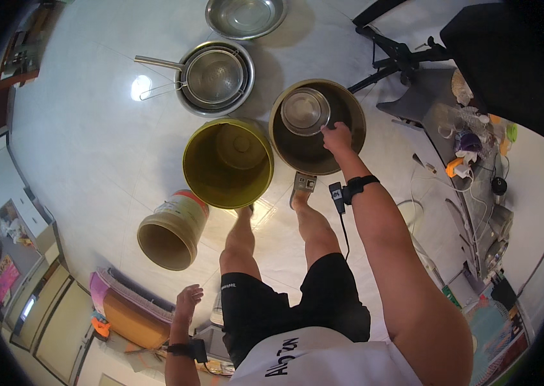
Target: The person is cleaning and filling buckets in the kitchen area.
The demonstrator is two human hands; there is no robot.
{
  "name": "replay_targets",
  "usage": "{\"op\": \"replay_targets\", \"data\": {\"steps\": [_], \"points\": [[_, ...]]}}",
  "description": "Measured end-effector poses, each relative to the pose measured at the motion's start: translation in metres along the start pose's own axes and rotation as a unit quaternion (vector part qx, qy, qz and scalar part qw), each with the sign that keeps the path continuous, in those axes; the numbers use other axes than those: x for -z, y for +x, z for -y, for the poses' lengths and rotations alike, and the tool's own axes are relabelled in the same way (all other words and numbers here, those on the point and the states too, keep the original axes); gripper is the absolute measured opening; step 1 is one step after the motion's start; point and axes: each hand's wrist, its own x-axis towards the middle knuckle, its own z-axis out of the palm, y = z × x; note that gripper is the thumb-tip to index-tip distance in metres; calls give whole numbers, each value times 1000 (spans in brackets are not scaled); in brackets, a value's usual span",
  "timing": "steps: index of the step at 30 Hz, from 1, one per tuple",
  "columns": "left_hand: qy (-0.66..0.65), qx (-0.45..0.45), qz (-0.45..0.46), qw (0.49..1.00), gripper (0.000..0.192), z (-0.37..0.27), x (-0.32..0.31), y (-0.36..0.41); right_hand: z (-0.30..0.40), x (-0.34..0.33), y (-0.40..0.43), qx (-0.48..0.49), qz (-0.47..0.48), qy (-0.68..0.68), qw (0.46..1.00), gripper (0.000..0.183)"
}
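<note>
My right hand point(337, 137) grips the rim of a small stainless steel bowl point(304, 111) over the large brown tub point(320, 166). Whether the bowl touches the tub's bottom I cannot tell. Just left of that tub stands a yellow-green bucket point(228, 164), which looks bare inside. My left hand point(189, 299) hangs low at the left, fingers loosely curled, holding nothing. Nearest to it is a beige plastic pail point(168, 241), its mouth tilted towards me. Further off, a stainless steel basin point(251, 99) holds a strainer point(215, 76) with a long metal handle.
Another steel basin point(246, 17) lies on the tiled floor at the top. A black folding stand point(404, 55) rises at the right, beside a cluttered low table with a charger point(457, 168) and cables. An orange-brown padded seat point(129, 313) is at lower left.
</note>
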Motion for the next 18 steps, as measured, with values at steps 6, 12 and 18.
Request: {"op": "replay_targets", "data": {"steps": [6,12,18], "points": [[10,-11,35,999,49,18,-19,-21,33,-7,-7,-62,53,43,996,41],[6,-33,29,999,48,4,-20,-18,46,3,-21,-75,55,95,991,26],[11,-39,54,998,46,-12,-17,-15,55,30,-45,-170,35,177,969,16]]}}
